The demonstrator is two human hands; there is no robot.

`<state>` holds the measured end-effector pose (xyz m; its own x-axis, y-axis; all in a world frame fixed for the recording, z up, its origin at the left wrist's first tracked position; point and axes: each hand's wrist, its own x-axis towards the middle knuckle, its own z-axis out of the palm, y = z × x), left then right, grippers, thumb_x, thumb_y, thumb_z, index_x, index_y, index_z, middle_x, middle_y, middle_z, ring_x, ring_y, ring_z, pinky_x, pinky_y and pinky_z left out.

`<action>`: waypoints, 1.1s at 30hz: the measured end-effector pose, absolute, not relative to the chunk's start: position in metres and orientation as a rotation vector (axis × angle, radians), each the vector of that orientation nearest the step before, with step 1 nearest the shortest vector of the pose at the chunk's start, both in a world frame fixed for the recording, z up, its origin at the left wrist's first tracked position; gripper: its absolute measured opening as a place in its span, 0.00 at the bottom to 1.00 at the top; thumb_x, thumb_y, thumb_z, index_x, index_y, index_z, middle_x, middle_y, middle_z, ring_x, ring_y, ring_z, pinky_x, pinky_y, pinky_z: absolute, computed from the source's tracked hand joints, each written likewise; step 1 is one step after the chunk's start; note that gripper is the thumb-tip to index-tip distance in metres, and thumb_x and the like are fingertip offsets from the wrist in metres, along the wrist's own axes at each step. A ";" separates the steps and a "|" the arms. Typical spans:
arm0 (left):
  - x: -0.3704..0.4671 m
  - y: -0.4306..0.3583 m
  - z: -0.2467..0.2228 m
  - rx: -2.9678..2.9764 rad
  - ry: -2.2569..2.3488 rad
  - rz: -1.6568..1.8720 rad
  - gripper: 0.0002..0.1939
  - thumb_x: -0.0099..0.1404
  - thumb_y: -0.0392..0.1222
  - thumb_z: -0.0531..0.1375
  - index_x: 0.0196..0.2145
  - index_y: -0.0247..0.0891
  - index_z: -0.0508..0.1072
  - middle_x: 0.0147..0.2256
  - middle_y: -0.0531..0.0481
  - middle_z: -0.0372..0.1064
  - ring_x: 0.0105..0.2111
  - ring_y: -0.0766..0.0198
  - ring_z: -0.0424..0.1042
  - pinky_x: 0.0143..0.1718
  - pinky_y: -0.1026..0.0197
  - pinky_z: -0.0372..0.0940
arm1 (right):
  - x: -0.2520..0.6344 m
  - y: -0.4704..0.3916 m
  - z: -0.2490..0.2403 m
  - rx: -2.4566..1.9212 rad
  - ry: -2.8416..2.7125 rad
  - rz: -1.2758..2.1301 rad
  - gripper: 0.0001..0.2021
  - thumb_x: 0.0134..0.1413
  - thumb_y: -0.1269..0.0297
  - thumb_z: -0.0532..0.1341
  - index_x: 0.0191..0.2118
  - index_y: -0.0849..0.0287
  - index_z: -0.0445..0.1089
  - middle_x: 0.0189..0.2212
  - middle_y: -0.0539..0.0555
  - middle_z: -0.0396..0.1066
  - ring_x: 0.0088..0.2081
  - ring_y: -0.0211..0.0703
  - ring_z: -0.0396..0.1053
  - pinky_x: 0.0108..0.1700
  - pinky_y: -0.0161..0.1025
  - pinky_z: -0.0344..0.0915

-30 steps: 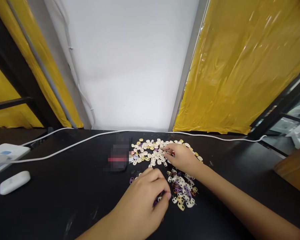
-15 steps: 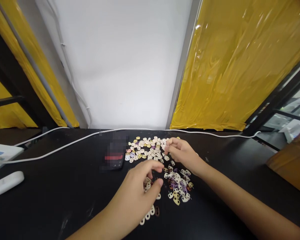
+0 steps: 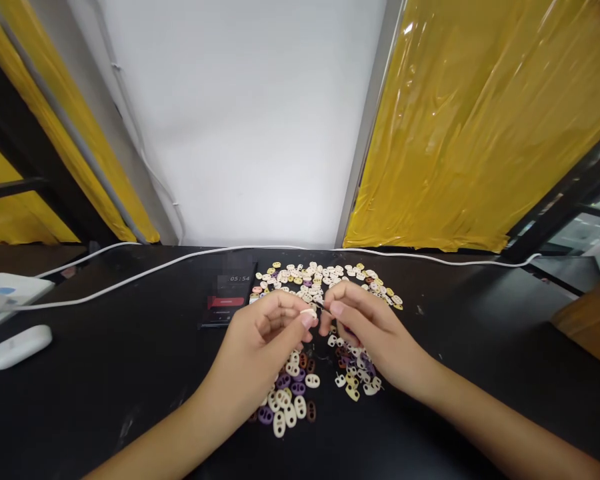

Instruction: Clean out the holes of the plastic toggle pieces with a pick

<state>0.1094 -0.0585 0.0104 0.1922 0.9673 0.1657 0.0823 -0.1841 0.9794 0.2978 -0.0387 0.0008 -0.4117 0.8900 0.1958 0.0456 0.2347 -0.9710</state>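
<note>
My left hand (image 3: 260, 340) pinches a small cream-coloured piece (image 3: 309, 313) between thumb and fingertips. Close beside it, the thumb and index finger of my right hand (image 3: 373, 327) are pressed together; a thin dark sliver shows at their tips, too small to name. Below my left hand lies a pile of oval two-holed pieces (image 3: 300, 405) in cream, purple and brown. Under my right hand sits a heap of smaller two-holed pieces with thin pins (image 3: 353, 392). Behind both hands, many small light-coloured pieces (image 3: 313, 272) are spread out, partly hidden by my fingers.
A phone (image 3: 225, 302) with a lit screen lies left of the spread pieces. Farther left are a white case (image 3: 21, 347) and a white box-like device (image 3: 17, 293). A white cable (image 3: 190, 257) runs along the back of the black table. At the right stands a brown box (image 3: 587, 327).
My right hand has come back from the far spread of pieces and now meets my left hand. The left hand has risen slightly and closed on a cream piece.
</note>
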 end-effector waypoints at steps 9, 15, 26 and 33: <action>0.107 -0.060 0.013 1.474 1.098 1.132 0.05 0.62 0.39 0.66 0.36 0.42 0.82 0.29 0.53 0.79 0.29 0.65 0.74 0.30 0.66 0.70 | 0.311 -0.040 0.005 -0.889 -2.013 0.889 0.08 0.69 0.60 0.54 0.38 0.55 0.66 0.27 0.49 0.63 0.29 0.39 0.61 0.33 0.38 0.60; 0.110 -0.058 0.012 1.453 1.067 1.166 0.06 0.61 0.38 0.66 0.37 0.44 0.82 0.32 0.54 0.80 0.30 0.66 0.75 0.32 0.66 0.73 | 0.311 -0.039 0.004 -0.924 -2.089 0.803 0.07 0.68 0.61 0.53 0.39 0.55 0.66 0.27 0.49 0.65 0.28 0.39 0.63 0.33 0.38 0.62; 0.108 -0.054 0.007 1.368 1.109 1.160 0.05 0.60 0.36 0.67 0.36 0.41 0.79 0.30 0.53 0.79 0.32 0.65 0.78 0.35 0.67 0.73 | 0.311 -0.038 -0.001 -0.924 -2.097 0.738 0.06 0.68 0.63 0.54 0.39 0.55 0.65 0.25 0.47 0.62 0.25 0.37 0.61 0.30 0.36 0.59; 0.108 -0.055 0.002 1.374 1.068 1.205 0.04 0.60 0.37 0.68 0.35 0.40 0.79 0.32 0.52 0.79 0.33 0.65 0.78 0.37 0.67 0.72 | 0.311 -0.037 -0.002 -0.989 -2.159 0.646 0.05 0.67 0.65 0.54 0.40 0.55 0.66 0.25 0.47 0.66 0.26 0.37 0.64 0.31 0.36 0.60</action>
<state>0.1079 -0.0550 0.0020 0.1211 0.9841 0.1300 0.0116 -0.1324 0.9911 0.3110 -0.0366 -0.0024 -0.4902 0.7919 0.3642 0.4616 0.5903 -0.6622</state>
